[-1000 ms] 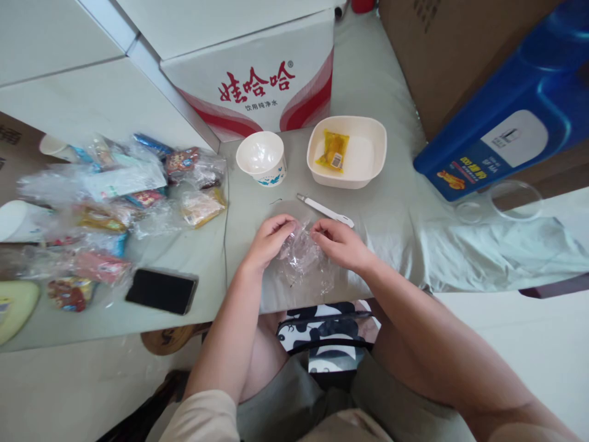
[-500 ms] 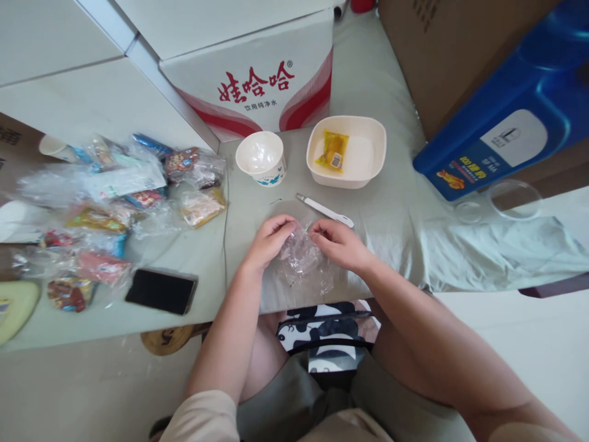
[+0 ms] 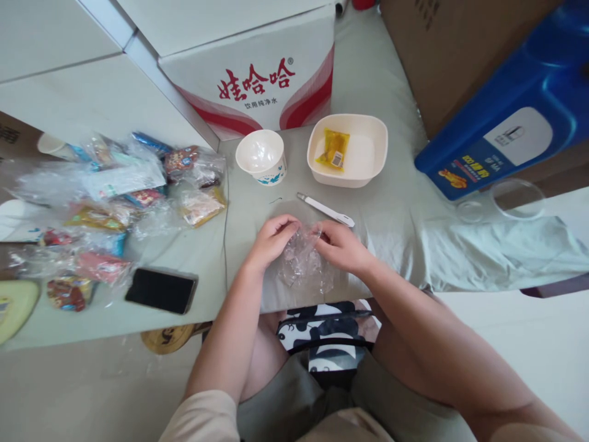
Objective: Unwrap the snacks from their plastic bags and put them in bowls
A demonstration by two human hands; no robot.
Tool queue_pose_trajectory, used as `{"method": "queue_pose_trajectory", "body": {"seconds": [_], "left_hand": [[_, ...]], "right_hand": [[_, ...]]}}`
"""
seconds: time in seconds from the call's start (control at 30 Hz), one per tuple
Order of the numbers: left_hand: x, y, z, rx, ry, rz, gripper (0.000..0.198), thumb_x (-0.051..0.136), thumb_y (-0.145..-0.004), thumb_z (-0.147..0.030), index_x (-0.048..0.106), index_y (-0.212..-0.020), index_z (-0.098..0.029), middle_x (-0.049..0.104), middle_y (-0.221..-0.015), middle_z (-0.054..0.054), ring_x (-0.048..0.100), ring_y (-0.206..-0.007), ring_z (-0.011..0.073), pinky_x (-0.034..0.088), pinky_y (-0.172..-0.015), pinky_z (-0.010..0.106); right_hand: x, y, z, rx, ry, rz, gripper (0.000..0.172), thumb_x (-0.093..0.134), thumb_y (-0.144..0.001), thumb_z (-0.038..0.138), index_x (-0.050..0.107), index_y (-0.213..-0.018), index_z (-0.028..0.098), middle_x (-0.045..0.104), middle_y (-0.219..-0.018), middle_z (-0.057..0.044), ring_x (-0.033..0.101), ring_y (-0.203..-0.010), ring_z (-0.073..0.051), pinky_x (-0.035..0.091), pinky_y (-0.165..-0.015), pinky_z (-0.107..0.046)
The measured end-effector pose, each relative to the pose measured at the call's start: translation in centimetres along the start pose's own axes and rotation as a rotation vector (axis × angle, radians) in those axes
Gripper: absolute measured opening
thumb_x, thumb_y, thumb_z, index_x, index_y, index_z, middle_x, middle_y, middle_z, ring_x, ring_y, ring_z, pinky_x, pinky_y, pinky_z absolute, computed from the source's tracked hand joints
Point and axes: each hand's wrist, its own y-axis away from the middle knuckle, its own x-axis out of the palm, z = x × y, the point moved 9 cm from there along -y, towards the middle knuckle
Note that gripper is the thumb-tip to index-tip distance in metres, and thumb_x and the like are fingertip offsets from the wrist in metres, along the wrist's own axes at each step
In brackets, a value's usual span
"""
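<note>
A clear, crinkled plastic bag (image 3: pixel 304 267) lies near the table's front edge, its upper part pinched by both hands. My left hand (image 3: pixel 271 241) grips its left side with thumb and fingers pressed together. On the opposite side, my right hand (image 3: pixel 339 244) is closed on the bag as well. Just beyond my fingers rests a white utility knife (image 3: pixel 326 210), lying at a slant. Behind it stands a cream bowl (image 3: pixel 368 153) holding a yellow packet (image 3: pixel 334 149). To the bowl's left is a white paper cup (image 3: pixel 261 156) with a blue print.
Several snack packets and plastic bags (image 3: pixel 124 184) crowd the left side. A black phone (image 3: pixel 161 290) lies near the front edge. At the back is a white and red carton (image 3: pixel 257 86). A large blue bottle (image 3: pixel 497 123) and a clear round lid (image 3: pixel 518 199) are on the right.
Both hands have shifted very slightly to the right, still pinching the plastic bag. Its crumpled upper part has changed shape a little. The other things stay put.
</note>
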Motion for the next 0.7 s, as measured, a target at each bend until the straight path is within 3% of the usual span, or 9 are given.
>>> {"method": "queue_pose_trajectory", "body": {"seconds": [0.27, 0.7], "left_hand": [[0.06, 0.06, -0.20, 0.016, -0.042, 0.000, 0.020, 0.061, -0.082, -0.037, 0.070, -0.078, -0.020, 0.069, -0.076, 0.002, 0.060, -0.073, 0.0161, 0.046, -0.069, 0.028], [0.20, 0.00, -0.09, 0.039, -0.084, 0.010, 0.021, 0.060, -0.084, -0.038, 0.071, -0.080, -0.020, 0.072, -0.079, 0.003, 0.063, -0.075, 0.0169, 0.047, -0.071, 0.029]], "right_hand": [[0.43, 0.13, -0.12, -0.042, 0.054, 0.010, 0.015, 0.053, -0.090, 0.028, 0.063, -0.085, 0.019, 0.065, -0.082, -0.004, 0.059, -0.080, -0.019, 0.041, -0.076, -0.031], [0.64, 0.21, 0.10, -0.077, 0.074, 0.024, 0.015, 0.052, -0.092, 0.026, 0.061, -0.082, 0.019, 0.066, -0.083, -0.005, 0.059, -0.083, -0.019, 0.041, -0.077, -0.031]]}}
